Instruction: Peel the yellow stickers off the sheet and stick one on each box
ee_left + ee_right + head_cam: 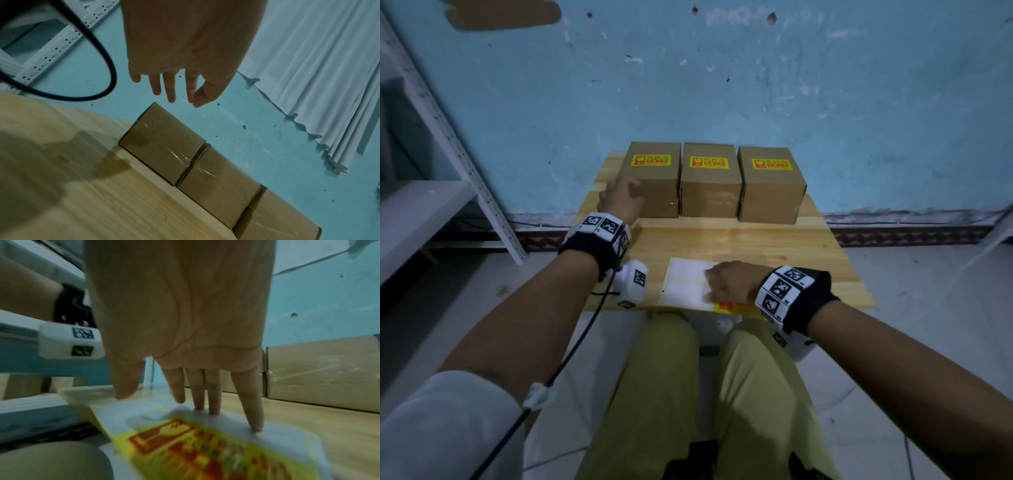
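Your right hand (729, 279), fingers flat, pins the white backing sheet (688, 286); your left hand (619, 198) hovers released, so peel slowly the yellow rectangular sticker (216, 451) beneath your wrist.

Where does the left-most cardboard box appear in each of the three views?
Head: left-most box, far end of the table, the left hand at its near-left corner.
Left wrist: centre, below the fingertips, first in the row.
Right wrist: cannot tell; boxes at right are unidentifiable.
Shared landmark: the wooden table.
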